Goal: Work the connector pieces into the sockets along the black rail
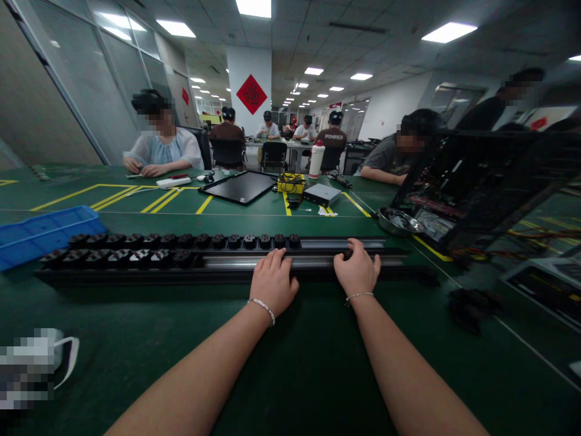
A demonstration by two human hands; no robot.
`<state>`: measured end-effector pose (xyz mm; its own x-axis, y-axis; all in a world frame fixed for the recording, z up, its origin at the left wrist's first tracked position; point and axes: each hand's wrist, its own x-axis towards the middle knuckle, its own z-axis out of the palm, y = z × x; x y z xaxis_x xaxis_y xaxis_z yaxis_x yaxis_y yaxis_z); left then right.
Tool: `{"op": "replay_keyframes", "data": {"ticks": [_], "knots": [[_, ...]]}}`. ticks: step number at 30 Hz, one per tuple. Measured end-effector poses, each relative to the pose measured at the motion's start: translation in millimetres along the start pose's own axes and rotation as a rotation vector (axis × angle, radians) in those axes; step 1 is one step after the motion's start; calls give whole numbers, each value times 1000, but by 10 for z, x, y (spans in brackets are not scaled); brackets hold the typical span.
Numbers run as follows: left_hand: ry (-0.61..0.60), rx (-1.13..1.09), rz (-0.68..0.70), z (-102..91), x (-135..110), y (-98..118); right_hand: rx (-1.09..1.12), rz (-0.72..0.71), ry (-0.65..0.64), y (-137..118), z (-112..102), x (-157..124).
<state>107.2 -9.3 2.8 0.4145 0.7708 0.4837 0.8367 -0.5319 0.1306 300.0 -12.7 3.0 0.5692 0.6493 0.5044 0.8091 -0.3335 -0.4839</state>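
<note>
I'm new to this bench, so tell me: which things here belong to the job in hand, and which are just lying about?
Seemingly in the job:
long black rail, the left hand at it
black blocks, in two rows along it
small dark piece, at the right hand

Apparently just lying about:
black flat panel
white bottle
grey box
metal bowl

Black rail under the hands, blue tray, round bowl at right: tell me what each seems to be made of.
Black rail: dark, satin-looking body, possibly coated metal or plastic; its exposed inner strip looks like bare metal, from the silvery sheen.
Blue tray: likely moulded plastic, given its even colour and ribbed wall.
Round bowl: probably polished metal, judging by its grey shine.
</note>
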Motion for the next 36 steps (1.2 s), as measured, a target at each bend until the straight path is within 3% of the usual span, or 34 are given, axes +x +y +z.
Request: {"op": "replay_keyframes", "data": {"ticks": [16, 22, 29, 36], "knots": [[12, 11, 4, 7, -2, 0, -28, 36, -26, -19, -37, 1], [28, 11, 17, 35, -5, -12, -15, -50, -48, 43, -45, -15], [18, 13, 11, 10, 4, 6, -9, -128, 12, 108, -23, -17], [14, 6, 6, 21, 6, -2, -35, -87, 62, 168, -46, 32]]}}
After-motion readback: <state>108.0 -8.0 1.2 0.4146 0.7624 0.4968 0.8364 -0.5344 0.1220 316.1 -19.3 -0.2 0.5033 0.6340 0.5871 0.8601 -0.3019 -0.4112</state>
